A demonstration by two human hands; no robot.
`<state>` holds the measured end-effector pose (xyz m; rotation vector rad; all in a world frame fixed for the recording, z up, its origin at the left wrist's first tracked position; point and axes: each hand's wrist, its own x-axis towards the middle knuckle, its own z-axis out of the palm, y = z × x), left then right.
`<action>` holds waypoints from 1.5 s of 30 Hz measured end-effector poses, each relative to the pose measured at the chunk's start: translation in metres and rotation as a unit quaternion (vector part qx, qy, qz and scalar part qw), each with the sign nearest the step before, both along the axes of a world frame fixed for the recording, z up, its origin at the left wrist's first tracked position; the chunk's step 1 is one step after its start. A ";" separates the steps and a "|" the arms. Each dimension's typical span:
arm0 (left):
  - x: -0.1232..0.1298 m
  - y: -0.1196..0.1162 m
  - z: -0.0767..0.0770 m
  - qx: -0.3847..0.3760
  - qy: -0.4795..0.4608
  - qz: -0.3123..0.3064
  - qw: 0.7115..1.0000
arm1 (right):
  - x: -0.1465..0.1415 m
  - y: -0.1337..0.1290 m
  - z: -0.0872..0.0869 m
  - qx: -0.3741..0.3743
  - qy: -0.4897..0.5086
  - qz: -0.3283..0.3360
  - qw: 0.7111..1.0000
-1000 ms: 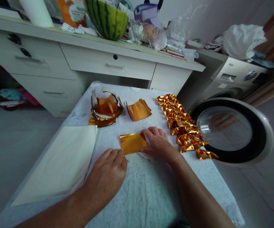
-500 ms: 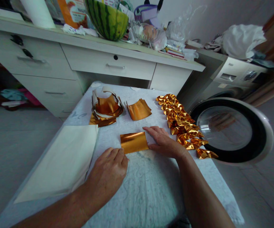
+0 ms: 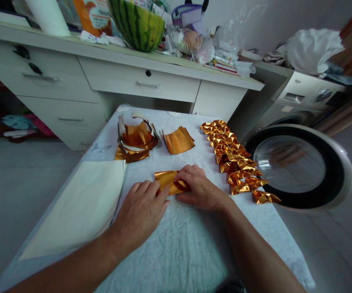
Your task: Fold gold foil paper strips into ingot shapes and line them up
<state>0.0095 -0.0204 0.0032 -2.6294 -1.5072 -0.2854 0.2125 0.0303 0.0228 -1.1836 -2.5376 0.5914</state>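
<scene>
Bent over the right half of a gold foil sheet [image 3: 163, 178], the right hand [image 3: 198, 190] has its thumb at the near edge, and the foil buckles beside its fingertips. The left hand [image 3: 142, 211] lays its fingertips along the near left edge; from where I'm standing, I can't tell whether either hand pinches the sheet or only presses it. It lies mid-table on a pale patterned cloth [image 3: 191, 248], with a curled foil bundle [image 3: 137, 137] and a smaller foil stack [image 3: 178, 141] beyond. Folded gold pieces [image 3: 235, 154] run in rows to the right.

Over on the washing machine [image 3: 308, 92], small lettering looks like "Haier"; its round door [image 3: 334, 179] hangs open. On the counter [image 3: 169, 65], an orange packet [image 3: 82, 16] bears a white label with blurred print, near a cut watermelon [image 3: 137, 28].
</scene>
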 end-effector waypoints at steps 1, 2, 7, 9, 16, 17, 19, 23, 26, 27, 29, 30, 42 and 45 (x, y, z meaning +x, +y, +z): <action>0.000 0.001 -0.001 -0.005 -0.008 0.004 1.000 | -0.001 0.000 -0.001 -0.003 -0.005 0.004 1.000; 0.000 0.002 -0.002 -0.010 -0.019 0.003 1.000 | -0.001 0.000 -0.002 -0.005 -0.008 0.006 1.000; -0.003 0.008 -0.003 -0.037 -0.085 -0.023 0.995 | 0.000 0.003 -0.005 -0.002 -0.013 0.002 1.000; -0.004 0.011 -0.003 -0.050 -0.100 -0.029 0.993 | 0.000 0.003 -0.006 0.003 -0.011 -0.003 1.000; -0.005 0.015 -0.003 -0.052 -0.120 -0.035 0.991 | -0.002 0.004 -0.005 0.013 -0.008 -0.001 1.000; -0.006 0.016 -0.003 -0.050 -0.122 -0.035 0.991 | -0.002 0.003 -0.005 0.016 -0.008 0.000 1.000; -0.005 0.016 -0.002 -0.045 -0.124 -0.036 0.991 | -0.002 0.003 -0.003 0.021 -0.009 0.000 1.000; -0.005 0.017 -0.001 -0.040 -0.116 -0.039 0.992 | -0.003 0.002 -0.001 0.024 -0.006 0.005 1.000; -0.005 0.018 0.000 -0.048 -0.103 -0.036 0.993 | -0.004 0.001 0.000 0.023 -0.005 0.004 1.000; -0.005 0.018 0.000 -0.048 -0.101 -0.033 0.993 | -0.004 0.001 0.001 0.020 -0.005 0.003 1.000; -0.005 0.018 0.000 -0.043 -0.104 -0.032 0.993 | -0.005 0.000 0.002 0.011 -0.005 0.000 1.000; -0.006 0.018 -0.001 -0.041 -0.106 -0.033 0.993 | -0.006 0.000 0.002 0.005 -0.004 -0.001 1.000; -0.005 0.017 -0.001 -0.084 -0.113 -0.006 0.990 | -0.002 0.005 -0.004 -0.017 0.035 -0.005 0.999; -0.006 0.018 -0.001 -0.093 -0.121 0.000 0.988 | -0.002 0.005 -0.004 -0.014 0.039 -0.012 0.999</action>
